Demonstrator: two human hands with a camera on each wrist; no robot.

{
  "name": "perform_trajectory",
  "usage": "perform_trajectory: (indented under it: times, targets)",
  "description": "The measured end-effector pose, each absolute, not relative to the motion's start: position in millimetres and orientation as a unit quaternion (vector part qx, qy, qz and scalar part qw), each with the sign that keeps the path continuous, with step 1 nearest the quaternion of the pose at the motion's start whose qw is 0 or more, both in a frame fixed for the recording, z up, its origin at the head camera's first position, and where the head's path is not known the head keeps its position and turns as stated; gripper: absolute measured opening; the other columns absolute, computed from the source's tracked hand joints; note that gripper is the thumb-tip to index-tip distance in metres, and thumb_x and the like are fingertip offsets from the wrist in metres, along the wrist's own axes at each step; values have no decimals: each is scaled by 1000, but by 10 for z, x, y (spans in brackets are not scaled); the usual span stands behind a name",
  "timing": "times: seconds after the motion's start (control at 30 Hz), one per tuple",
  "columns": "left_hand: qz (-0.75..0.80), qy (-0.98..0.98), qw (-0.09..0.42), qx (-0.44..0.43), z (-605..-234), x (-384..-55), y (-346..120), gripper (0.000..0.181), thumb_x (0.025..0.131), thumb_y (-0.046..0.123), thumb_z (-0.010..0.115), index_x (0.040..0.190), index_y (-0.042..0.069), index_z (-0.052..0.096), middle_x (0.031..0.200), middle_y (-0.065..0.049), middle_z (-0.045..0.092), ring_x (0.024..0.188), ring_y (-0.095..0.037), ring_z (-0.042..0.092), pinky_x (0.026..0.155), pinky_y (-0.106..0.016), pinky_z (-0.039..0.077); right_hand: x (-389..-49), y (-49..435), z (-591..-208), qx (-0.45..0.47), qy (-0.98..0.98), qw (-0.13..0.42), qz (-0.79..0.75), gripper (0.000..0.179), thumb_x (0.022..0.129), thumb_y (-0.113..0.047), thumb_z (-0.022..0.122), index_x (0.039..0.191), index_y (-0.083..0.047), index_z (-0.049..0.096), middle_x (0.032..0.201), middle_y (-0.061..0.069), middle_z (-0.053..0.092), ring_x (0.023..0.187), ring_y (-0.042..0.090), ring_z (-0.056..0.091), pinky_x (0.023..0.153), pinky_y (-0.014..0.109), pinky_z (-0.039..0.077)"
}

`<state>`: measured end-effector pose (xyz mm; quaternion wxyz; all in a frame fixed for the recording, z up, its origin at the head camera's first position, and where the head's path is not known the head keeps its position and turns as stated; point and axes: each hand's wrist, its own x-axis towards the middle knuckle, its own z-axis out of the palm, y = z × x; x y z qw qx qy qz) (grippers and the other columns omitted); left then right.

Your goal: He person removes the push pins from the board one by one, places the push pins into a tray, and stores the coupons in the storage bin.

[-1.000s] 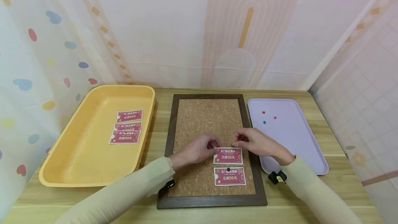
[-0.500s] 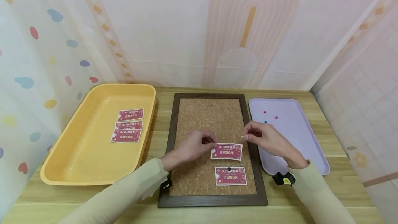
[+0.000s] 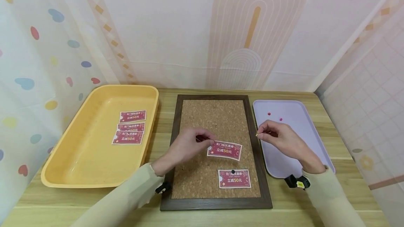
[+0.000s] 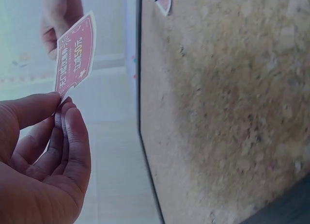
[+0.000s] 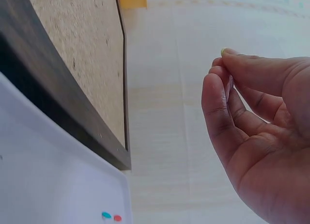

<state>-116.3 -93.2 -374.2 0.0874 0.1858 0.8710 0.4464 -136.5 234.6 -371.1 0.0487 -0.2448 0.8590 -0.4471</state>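
Note:
My left hand (image 3: pixel 191 145) pinches the left end of a red paper coupon (image 3: pixel 224 150) between thumb and fingers. In the left wrist view the coupon (image 4: pixel 75 56) bends slightly and stands away from the cork. Over the left edge of the purple tray, my right hand (image 3: pixel 282 138) pinches a small yellow push pin (image 3: pixel 257 135) at its fingertips; only a bit of the pin (image 5: pixel 224 51) shows in the right wrist view. A second coupon (image 3: pixel 234 180) lies on the lower right of the cork board (image 3: pixel 214 115), with a black push pin (image 3: pixel 233 171) at its top edge.
The yellow bin (image 3: pixel 85 143) at the left holds 3 more coupons (image 3: pixel 127 138), two overlapping. On the purple tray (image 3: pixel 303 132) lie a red pin (image 3: pixel 269 114), a pink pin (image 3: pixel 281 119) and a teal pin (image 5: pixel 106 215). A dark wooden frame (image 3: pixel 216 204) edges the board.
The left hand has lifted the coupon off the cork and drawn it left and away. My right hand has moved right, from beside the coupon to the tray's edge, keeping the yellow push pin.

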Motion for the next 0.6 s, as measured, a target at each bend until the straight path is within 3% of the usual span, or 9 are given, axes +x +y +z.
perform_trajectory:
  times: [0.27,0.4,0.6]
  targets:
    - [476,859,46,180,-3617,-1136,-1102,11,95,11,75,104,11,81,99,-2,76,71,-12,60,58,-24,49,-1342,2490,-3627,-208,880,26,-427,3,98,-5,70,100,-4,69,88,1,65,78,9,56,69,22,48]
    - [481,859,27,176,-3568,-1123,-1201,11,94,9,75,104,8,80,100,-4,76,71,-13,59,58,-24,48,-1350,2560,-3613,-191,888,20,-419,5,99,-7,70,100,-3,68,88,5,66,76,10,56,67,22,47]
    - [473,866,21,160,-3530,-1091,-1382,9,96,12,74,103,14,80,99,0,74,70,-16,57,58,-26,47,-1367,2660,-3636,-183,893,-2,-410,5,99,-7,70,100,-3,67,86,4,65,73,9,53,64,22,46]
